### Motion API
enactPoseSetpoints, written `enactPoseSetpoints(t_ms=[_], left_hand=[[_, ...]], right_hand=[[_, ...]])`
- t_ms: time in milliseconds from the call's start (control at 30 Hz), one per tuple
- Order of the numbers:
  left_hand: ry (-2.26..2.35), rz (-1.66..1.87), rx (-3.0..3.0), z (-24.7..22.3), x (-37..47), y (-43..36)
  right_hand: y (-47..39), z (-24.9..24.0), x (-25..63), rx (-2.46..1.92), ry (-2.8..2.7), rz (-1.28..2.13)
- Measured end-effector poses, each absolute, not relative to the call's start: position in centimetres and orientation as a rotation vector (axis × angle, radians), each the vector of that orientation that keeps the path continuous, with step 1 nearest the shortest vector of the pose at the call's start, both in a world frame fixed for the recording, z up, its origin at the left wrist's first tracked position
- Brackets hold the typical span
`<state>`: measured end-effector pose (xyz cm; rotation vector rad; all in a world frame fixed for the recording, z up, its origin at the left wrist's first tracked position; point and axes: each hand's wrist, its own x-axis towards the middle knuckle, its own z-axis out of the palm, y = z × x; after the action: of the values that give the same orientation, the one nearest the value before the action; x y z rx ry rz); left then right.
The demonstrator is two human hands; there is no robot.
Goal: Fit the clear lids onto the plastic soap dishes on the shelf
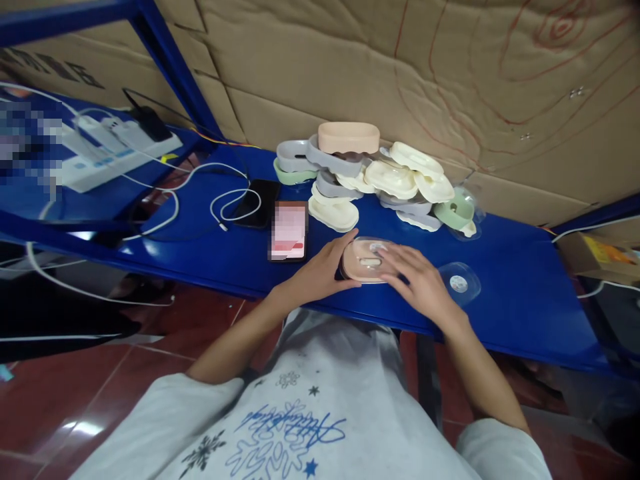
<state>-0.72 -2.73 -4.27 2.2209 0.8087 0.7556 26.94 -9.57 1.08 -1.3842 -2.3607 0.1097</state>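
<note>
A peach soap box [364, 267] with a clear lid sits at the front of the blue table, right in front of my body. My left hand [327, 268] wraps its left side, thumb along the front edge and fingers behind. Over the right side of the lid lie the fingers of my right hand [413, 277], bent and gripping it, with the thumb toward the front. A pale raised piece shows through the lid between my hands. To the right of my right hand, a loose clear lid [460, 285] with a round white sticker lies flat.
Behind my hands is a pile of grey, cream [393, 180], green [454, 212] and peach soap box parts. A phone [289, 231] with a lit screen, a dark phone [256, 203] and white cables lie left. A power strip [117, 163] is farther left; cardboard [320, 73] stands behind.
</note>
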Motion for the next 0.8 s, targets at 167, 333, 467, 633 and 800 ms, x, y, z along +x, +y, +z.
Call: enactPoseSetpoints(t_ms=[167,333,467,633,800], left_hand=[[0.813,0.761,2.207,-4.2,-0.7,-2.8],[0.83,0.753,2.219,-4.1,-0.7,-2.8],[0.797,0.747,2.24,-3.8,-0.8,-2.8],[0.774,0.743,2.269,-3.6,-0.7,-3.0],[0.731,0.706,2.293,-3.1,-0.7,-3.0]], right_hand=[[-10.5,-0.5,24.5,-1.428,-2.411,-0.189],[-10.9,-1.7,24.2,-1.419,-2.384,-0.219],[-11.6,-2.8,23.5,-1.452,-2.332,-0.316],[-12.2,-3.2,23.1,-1.453,-2.276,-0.365],[-12.0,-2.4,25.4,-1.461,-2.299,-0.33]])
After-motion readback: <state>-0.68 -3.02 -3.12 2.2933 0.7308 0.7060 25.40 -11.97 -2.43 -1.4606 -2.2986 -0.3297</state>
